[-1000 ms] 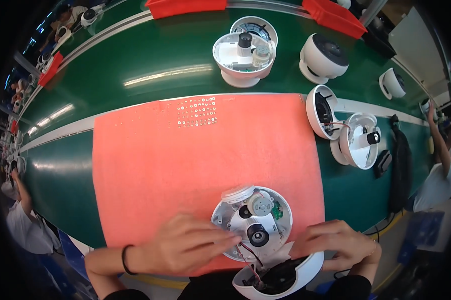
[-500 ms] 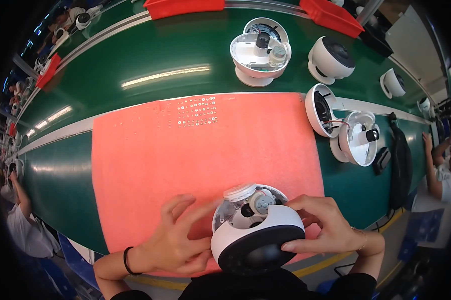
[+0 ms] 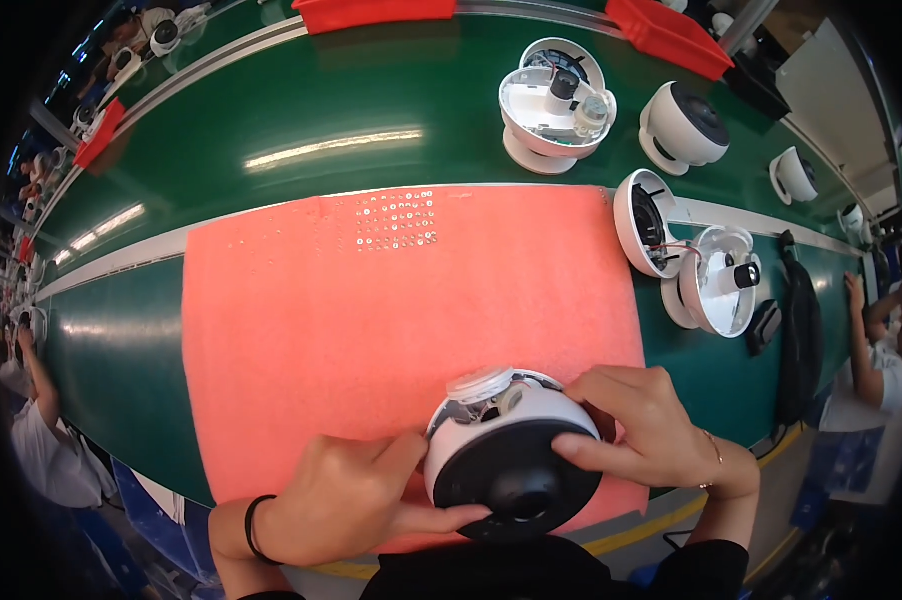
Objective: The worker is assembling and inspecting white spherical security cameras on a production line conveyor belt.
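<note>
At the near edge of the pink mat [image 3: 391, 330] I hold a round white camera housing with a black front cover [image 3: 516, 485], its black face tilted toward me. My left hand [image 3: 361, 490] grips its left side, with the thumb along the lower black face. On the right side my right hand [image 3: 646, 425] is closed around the rim, thumb on the black face and fingers behind. Behind the cover shows the white rear shell [image 3: 543, 379], with a white round base [image 3: 481, 384] at the top. Only a narrow gap at the top lets the inner parts show.
Rows of small screws [image 3: 396, 220] lie on the mat's far part. An opened housing [image 3: 716, 275] stands at the right, another opened housing [image 3: 559, 110] beyond the mat. Closed white cameras [image 3: 683, 125] stand at the far right. Red trays [image 3: 666, 38] line the back; people sit at both sides.
The front cover has swung up against the rear shell, hiding most of the motor and inside. My left hand has closed onto the housing's left side. Units on the far belt have shifted right.
</note>
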